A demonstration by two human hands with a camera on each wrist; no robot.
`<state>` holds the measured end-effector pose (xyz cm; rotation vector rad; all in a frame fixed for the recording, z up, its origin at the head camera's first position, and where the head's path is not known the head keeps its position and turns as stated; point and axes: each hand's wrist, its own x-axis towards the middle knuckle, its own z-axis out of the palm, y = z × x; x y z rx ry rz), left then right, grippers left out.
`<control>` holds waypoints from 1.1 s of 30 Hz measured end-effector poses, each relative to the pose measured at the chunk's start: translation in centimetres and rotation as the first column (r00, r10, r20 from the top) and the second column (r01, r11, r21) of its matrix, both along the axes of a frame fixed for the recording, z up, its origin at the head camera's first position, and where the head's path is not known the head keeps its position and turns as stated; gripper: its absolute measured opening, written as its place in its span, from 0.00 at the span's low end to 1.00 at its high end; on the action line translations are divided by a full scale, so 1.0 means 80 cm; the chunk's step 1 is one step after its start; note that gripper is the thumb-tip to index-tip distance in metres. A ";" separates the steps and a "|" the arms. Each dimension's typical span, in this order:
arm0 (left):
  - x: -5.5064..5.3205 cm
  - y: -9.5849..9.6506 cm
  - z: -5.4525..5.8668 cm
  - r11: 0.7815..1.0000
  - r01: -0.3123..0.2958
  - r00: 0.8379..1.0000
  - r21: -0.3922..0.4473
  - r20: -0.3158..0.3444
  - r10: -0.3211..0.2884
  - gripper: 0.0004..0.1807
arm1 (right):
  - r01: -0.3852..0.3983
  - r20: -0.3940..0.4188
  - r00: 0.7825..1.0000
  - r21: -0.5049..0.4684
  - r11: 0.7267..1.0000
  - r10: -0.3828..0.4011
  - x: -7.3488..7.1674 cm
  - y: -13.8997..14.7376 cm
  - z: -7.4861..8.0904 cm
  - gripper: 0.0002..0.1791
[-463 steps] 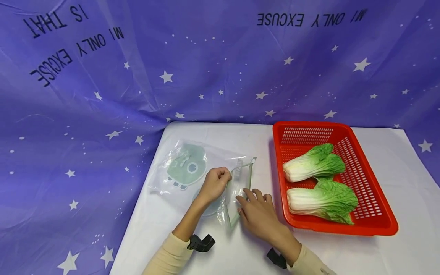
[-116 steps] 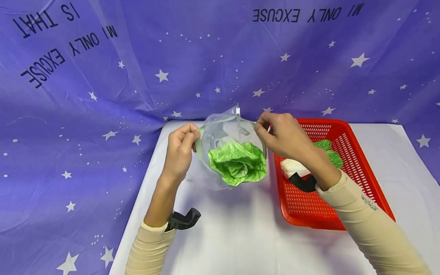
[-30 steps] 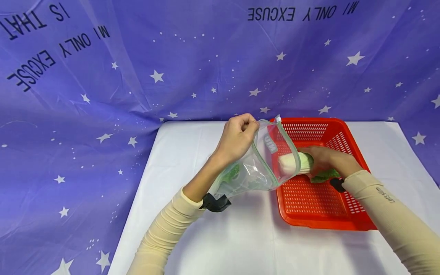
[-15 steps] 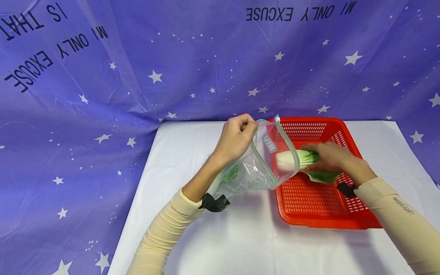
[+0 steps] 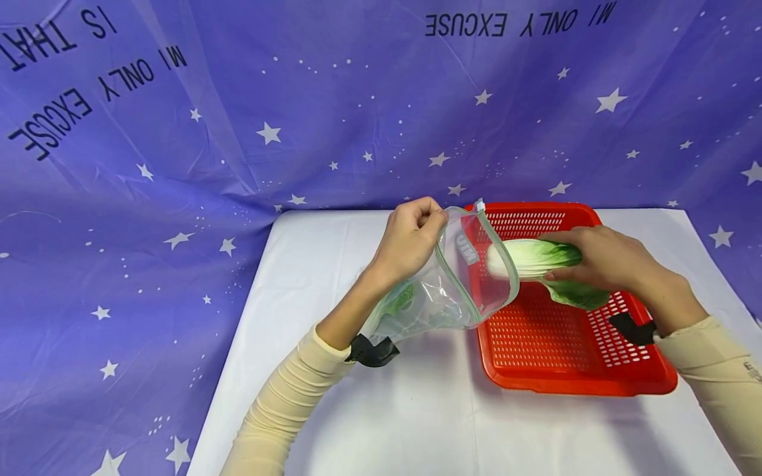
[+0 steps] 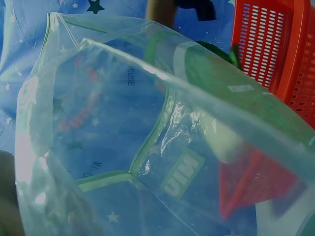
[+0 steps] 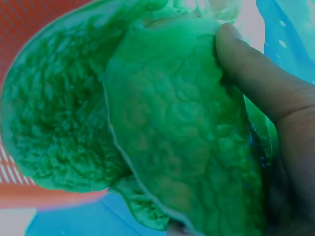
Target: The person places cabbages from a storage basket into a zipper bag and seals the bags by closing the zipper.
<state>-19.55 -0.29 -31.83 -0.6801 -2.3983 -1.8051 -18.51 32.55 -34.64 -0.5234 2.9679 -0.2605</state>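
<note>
My left hand [image 5: 411,238] pinches the rim of a clear zip bag [image 5: 437,307] with pale green edging, held up with its mouth spread toward the right. Green leaves of one Chinese cabbage [image 5: 401,301] show through the film deep in the bag. Over the basket, my right hand [image 5: 619,261] grips a second Chinese cabbage [image 5: 532,256] by its leafy part, thumb along the leaves [image 7: 172,123]. Its white base points left and overlaps the bag's mouth in the head view; whether it is inside, I cannot tell. The left wrist view looks through the bag film [image 6: 108,123].
A red perforated basket [image 5: 536,385] stands at the right on a white-covered table [image 5: 405,423], beneath the right hand. Behind it hangs a purple star-printed cloth [image 5: 357,99]. Each wrist wears a black camera mount [image 5: 373,351].
Earlier the bag lay flat and both cabbages were in the basket; one then went into the bag. Over the last second my right hand raised the second cabbage and shifted right; my left stayed still.
</note>
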 end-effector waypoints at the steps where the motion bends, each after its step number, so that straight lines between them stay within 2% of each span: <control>1: 0.000 0.000 0.000 1.000 0.002 1.000 0.001 0.001 -0.002 0.11 | 0.005 -0.010 1.000 0.007 1.000 -0.005 0.002 0.002 0.007 0.41; 6: 0.002 0.001 0.000 1.000 0.010 1.000 -0.004 0.007 -0.010 0.11 | 0.051 -0.076 0.996 0.043 0.998 -0.048 0.015 0.008 0.048 0.43; 10: 0.003 -0.001 -0.001 1.000 0.006 1.000 -0.013 0.007 -0.006 0.11 | 0.080 -0.147 0.986 0.036 0.996 -0.074 0.025 0.007 0.081 0.44; 16: 0.003 -0.002 -0.002 1.000 0.005 1.000 -0.010 0.000 -0.005 0.11 | 0.052 -0.249 0.968 0.026 0.998 -0.044 0.038 -0.007 0.118 0.43; 24: 0.002 -0.002 -0.002 1.000 0.007 1.000 -0.008 0.004 -0.007 0.11 | -0.036 -0.272 0.961 0.012 0.999 0.038 0.050 -0.039 0.143 0.44; 33: 0.004 -0.001 -0.002 1.000 0.023 1.000 -0.002 0.004 -0.023 0.11 | -0.155 -0.287 0.943 0.074 0.985 0.170 0.057 -0.084 0.149 0.43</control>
